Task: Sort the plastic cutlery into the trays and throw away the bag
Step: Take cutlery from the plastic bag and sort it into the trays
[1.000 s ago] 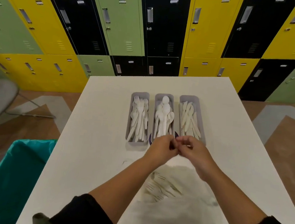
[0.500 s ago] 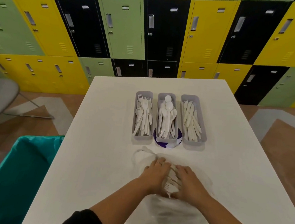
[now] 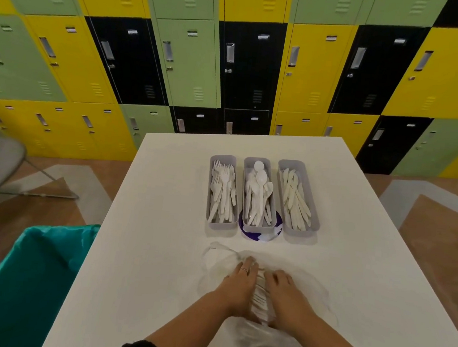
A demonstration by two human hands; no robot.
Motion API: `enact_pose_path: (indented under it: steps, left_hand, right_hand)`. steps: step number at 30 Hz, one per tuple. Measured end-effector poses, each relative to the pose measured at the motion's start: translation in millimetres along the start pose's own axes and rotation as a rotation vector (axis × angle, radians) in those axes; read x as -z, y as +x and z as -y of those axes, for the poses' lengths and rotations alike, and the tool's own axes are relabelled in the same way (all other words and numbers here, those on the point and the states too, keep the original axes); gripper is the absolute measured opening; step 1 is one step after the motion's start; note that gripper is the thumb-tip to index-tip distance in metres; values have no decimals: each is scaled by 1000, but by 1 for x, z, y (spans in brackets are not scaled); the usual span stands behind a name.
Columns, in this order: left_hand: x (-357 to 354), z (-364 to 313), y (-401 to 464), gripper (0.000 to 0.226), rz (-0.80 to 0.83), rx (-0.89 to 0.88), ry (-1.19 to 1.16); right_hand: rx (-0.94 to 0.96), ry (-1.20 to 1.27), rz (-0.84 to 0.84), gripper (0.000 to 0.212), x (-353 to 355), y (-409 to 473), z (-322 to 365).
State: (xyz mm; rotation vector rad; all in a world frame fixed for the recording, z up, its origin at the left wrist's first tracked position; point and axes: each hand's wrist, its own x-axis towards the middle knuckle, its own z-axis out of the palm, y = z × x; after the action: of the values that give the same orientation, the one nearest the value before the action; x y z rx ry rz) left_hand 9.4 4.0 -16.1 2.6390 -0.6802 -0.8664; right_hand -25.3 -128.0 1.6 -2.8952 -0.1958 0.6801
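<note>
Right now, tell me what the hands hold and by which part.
Left hand and right hand press a bundle of white cutlery between them, at its sides, on the clear bag.

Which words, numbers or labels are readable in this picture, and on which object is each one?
None can be read.
Locker door labels: small tags, too blurred to read.
Purple disc under the spoon tray: white marks, not legible.
Trays, cutlery, plastic bag: no text visible.

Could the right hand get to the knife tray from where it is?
Probably yes. The right hand rests on the bag, and only bare table lies between it and the knife tray, which sits open-topped straight ahead.
</note>
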Motion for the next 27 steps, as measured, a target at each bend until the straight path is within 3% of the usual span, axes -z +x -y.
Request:
enact_pose_path:
  steps: [4,8,15,19,27]
  left_hand:
    - [2,0,0,117,2,0,-65]
    - [5,0,-3,112,-26,-14,-95]
    - [13,7,-5,123,-5,52,-186]
    - [14,9,-4,124,13,64,-169]
    - [23,12,-10,119,47,70,-203]
  right_hand:
    - [-30,10,-13,76,1,5,-1]
    - [-24,-2,23,72,1,5,-4]
    - [132,-42,-15,67,-5,3,-3]
    - [112,-91,-24,58,-9,6,2]
    - [83,-64,-22,68,-11,10,-3]
